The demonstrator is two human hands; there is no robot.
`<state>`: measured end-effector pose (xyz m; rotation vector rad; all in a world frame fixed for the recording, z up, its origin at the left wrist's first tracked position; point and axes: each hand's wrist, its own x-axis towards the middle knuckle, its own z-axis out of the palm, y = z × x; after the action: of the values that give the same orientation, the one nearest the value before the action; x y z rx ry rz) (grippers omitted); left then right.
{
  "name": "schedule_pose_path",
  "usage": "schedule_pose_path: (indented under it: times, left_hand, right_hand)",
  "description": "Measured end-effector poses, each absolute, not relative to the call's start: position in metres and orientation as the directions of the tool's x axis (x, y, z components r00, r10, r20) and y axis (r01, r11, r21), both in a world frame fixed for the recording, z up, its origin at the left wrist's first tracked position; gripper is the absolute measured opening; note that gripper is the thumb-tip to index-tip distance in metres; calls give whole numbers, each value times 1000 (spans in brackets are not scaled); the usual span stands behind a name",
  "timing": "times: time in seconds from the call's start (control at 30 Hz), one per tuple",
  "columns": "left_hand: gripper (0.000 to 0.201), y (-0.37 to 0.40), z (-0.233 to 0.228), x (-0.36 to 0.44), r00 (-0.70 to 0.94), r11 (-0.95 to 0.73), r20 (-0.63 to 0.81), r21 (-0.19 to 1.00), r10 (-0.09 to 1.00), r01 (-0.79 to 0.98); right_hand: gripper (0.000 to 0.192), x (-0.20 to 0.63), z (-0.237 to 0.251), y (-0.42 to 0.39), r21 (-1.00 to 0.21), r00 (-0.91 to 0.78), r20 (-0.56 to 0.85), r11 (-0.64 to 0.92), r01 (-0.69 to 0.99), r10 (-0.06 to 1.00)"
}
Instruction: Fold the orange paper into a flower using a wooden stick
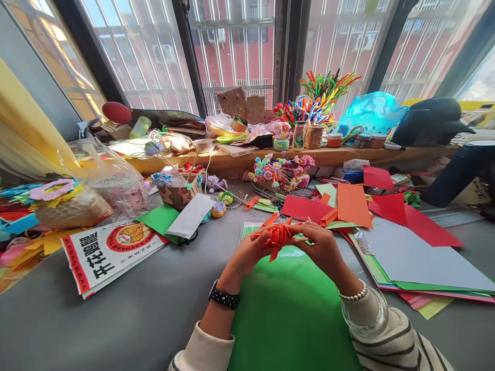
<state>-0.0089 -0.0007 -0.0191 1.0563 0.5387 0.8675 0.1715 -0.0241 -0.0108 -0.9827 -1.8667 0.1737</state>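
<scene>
Between my two hands is a folded orange-red paper flower [279, 235] with pointed strips sticking out, held above a green sheet [290, 309]. My left hand [247, 252] grips its left side, thumb on top. From the right, the fingers of my right hand [319, 245] are pinched on the flower's edge; their tips are partly hidden. Just behind lie red paper [305, 207] and an orange paper piece [353, 203].
Stacked coloured paper [425, 257] lies at right. A printed paper bag [116, 252] and a white slip [191, 215] are at left. Crocheted flowers [276, 170] stand behind my hands. Along the windowsill are pipe cleaners [309, 108], jars and a blue plastic bag [371, 116].
</scene>
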Motion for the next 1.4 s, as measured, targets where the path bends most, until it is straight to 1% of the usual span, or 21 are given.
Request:
schedule_pose_path:
  times: [0.07, 0.13, 0.17, 0.3, 0.4, 0.5, 0.73, 0.87, 1.1, 1.3, 1.4]
  left_hand:
    - [62, -1, -17, -11, 588, 215, 41, 909, 808, -358]
    - [67, -1, -14, -13, 587, 180, 61, 922, 807, -343]
    - [65, -1, -14, -13, 575, 155, 61, 934, 816, -320]
    - [49, -1, -12, -14, 490, 83, 19, 979, 871, -186]
    - [47, 0, -11, -15, 487, 65, -1, 991, 874, -115]
    - [46, 1, -11, -15, 505, 35, 10, 996, 863, -80]
    - [39, 0, -12, -11, 508, 32, 24, 994, 861, -102]
    - [36, -1, -11, -10, 478, 15, 42, 993, 877, -115]
    - [42, 1, -12, -9, 453, 20, 41, 991, 890, -129]
    - [45, 3, -13, -12, 386, 36, 20, 990, 922, -139]
    - [46, 4, -14, -14, 360, 66, 5, 980, 933, -186]
  right_hand:
    - [21, 173, -11, -23, -521, -183, 682, 646, 559, 708]
    - [22, 174, -10, -23, -539, -178, 663, 630, 559, 727]
    - [23, 174, -9, -23, -551, -183, 650, 623, 556, 738]
    - [23, 176, -7, -23, -567, -253, 584, 611, 552, 771]
    - [22, 177, -7, -23, -560, -282, 556, 602, 569, 782]
    - [22, 178, -7, -23, -577, -281, 532, 584, 571, 799]
    - [23, 176, -7, -23, -628, -260, 519, 569, 531, 814]
    - [24, 173, -8, -24, -618, -233, 548, 576, 535, 804]
    - [25, 170, -11, -23, -595, -210, 559, 564, 572, 802]
    - [28, 174, -5, -26, -622, -189, 543, 543, 565, 818]
    - [32, 179, -3, -27, -622, -162, 556, 537, 569, 815]
